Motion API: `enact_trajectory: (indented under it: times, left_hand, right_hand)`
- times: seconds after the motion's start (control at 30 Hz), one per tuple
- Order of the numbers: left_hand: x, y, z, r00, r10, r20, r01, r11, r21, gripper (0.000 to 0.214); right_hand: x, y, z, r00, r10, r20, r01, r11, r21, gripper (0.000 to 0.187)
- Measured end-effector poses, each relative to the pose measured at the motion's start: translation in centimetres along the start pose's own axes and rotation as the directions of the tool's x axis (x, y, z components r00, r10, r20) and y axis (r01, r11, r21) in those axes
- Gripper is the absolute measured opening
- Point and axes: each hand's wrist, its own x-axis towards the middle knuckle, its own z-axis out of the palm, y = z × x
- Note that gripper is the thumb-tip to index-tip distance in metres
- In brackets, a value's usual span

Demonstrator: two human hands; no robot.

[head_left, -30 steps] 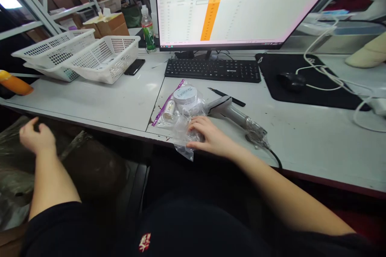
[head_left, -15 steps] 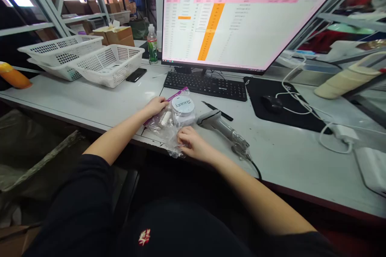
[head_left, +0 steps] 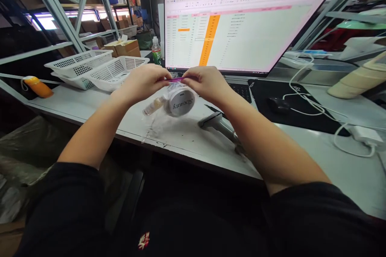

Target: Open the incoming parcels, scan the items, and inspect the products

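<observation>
the clear bag [head_left: 169, 106] is now lifted off the desk [head_left: 99, 106], where it lay a moment ago. the left hand [head_left: 141, 84] and right hand [head_left: 208, 84] pinch its purple zip strip [head_left: 176, 80], so sealing looks underway; a jar [head_left: 180, 103] hangs inside.

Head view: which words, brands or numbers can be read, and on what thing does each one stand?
"sBeauty": on the round jar lid inside the clear bag, printed sideways.
Monitor spreadsheet: text too small to read.
Green bottle label: blurred.
Red emblem on dark clothing: unreadable.
</observation>
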Motion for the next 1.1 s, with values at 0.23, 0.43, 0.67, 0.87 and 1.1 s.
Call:
enact_trajectory:
  times: [0.23,0.43,0.67,0.87,1.1]
  left_hand:
    - [-5.4,-5.6,0.8,0.898,-0.435,-0.068,0.289,0.699,-0.654,0.026]
    - [-4.2,-3.8,2.0,0.853,-0.477,-0.211,0.146,0.607,-0.781,0.042]
    - [-2.1,-2.0,2.5,0.899,-0.265,-0.350,0.002,0.800,-0.600,0.049]
    - [-4.4,-6.8,-0.3,0.710,-0.419,-0.566,0.042,0.828,-0.560,0.039]
    - [-5.4,-7.2,0.6,0.733,-0.404,-0.547,0.055,0.837,-0.544,0.047]
  right_hand:
    - [-0.8,1.8,0.1,0.996,0.058,-0.062,-0.048,0.986,0.158,0.023]
    - [0.1,0.2,1.2,0.994,0.028,0.103,-0.040,0.992,0.120,0.028]
    - [3.2,-6.0,2.4,0.995,-0.082,0.054,0.077,0.994,0.076,0.030]
    - [1.1,0.7,0.8,0.998,0.014,0.066,-0.009,0.997,-0.076,0.022]
    - [-2.7,3.3,0.1,0.997,0.055,0.057,-0.059,0.996,0.060,0.027]
